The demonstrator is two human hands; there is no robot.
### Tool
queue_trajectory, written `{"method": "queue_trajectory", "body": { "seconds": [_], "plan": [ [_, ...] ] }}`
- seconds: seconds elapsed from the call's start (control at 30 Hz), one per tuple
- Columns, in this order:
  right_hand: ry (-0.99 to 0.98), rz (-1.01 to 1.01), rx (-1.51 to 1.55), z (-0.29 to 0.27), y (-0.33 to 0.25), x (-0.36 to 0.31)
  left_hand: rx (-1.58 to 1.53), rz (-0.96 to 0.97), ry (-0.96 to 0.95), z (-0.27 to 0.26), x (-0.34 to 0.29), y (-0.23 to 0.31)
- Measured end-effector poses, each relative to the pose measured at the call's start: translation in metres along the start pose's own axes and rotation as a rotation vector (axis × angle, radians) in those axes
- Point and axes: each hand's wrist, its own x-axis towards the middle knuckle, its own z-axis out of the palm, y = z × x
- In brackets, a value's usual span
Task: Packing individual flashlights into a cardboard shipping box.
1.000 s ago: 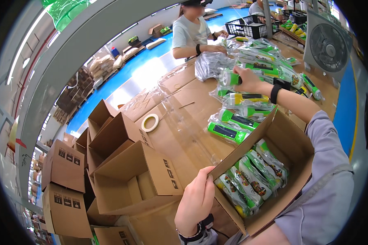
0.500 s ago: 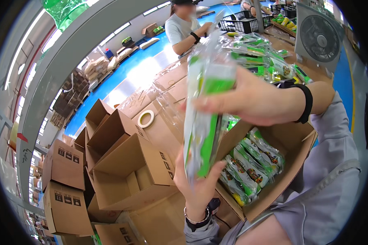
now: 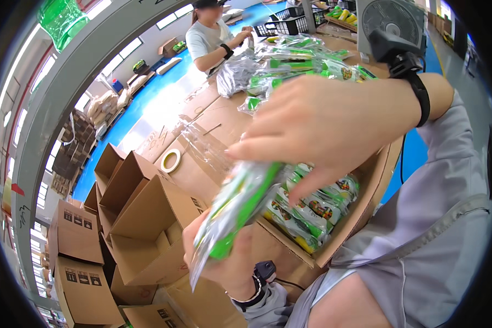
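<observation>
Seeing bagged green item (image 3: 229, 218) leaning more than half-second ago, nine o'clock of carton (image 3: 373, 175). My left hand (image 3: 229, 269) pinches lower end; right hand (image 3: 322, 123) spread above, touch unclear. Handling seems unfinished.

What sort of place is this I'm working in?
It looks like a packing area in a factory or warehouse. Open cardboard boxes stand close by, bagged green items lie heaped ahead, and stacked sacks fill part of the background.

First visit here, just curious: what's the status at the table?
Left hand holding bagged green item. Right hand open near its upper end, contact unclear. Carton partly hidden behind that hand.
</observation>
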Motion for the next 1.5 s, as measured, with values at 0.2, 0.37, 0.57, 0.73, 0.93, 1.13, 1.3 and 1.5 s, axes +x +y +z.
{"method": "queue_trajectory", "body": {
  "seconds": [0.2, 0.37, 0.57, 0.73, 0.93, 1.13, 1.3, 1.5],
  "plan": [
    [-0.322, 0.032, 0.024, -0.018, 0.0, -0.016, -0.321, -0.066, -0.237, 0.026, 0.002, 0.002],
    [-1.273, 0.359, -0.266, -0.012, 0.026, -0.011, 0.486, 0.061, -0.414, 0.023, 0.018, -0.011],
    [-1.372, 0.381, -0.203, 0.083, 0.056, -0.039, 0.288, -0.219, -0.7, 0.018, 0.019, -0.018],
    [-0.986, 0.344, -0.301, 0.107, 0.047, -0.061, 0.251, -0.09, -0.704, 0.009, 0.017, -0.026],
    [-0.94, 0.422, -0.257, 0.175, 0.047, -0.108, 0.276, -0.159, -0.742, 0.012, 0.021, -0.02],
    [-1.091, 0.346, 0.051, 0.101, 0.056, -0.077, 0.306, -0.223, -0.777, 0.011, 0.023, -0.019],
    [-1.51, 0.493, 0.192, 0.111, 0.061, -0.083, 0.288, -0.145, -0.731, 0.008, 0.015, -0.023],
    [-1.487, 0.263, 0.132, 0.141, 0.081, -0.103, 0.271, -0.229, -0.798, 0.009, 0.02, -0.014]
  ]
}}
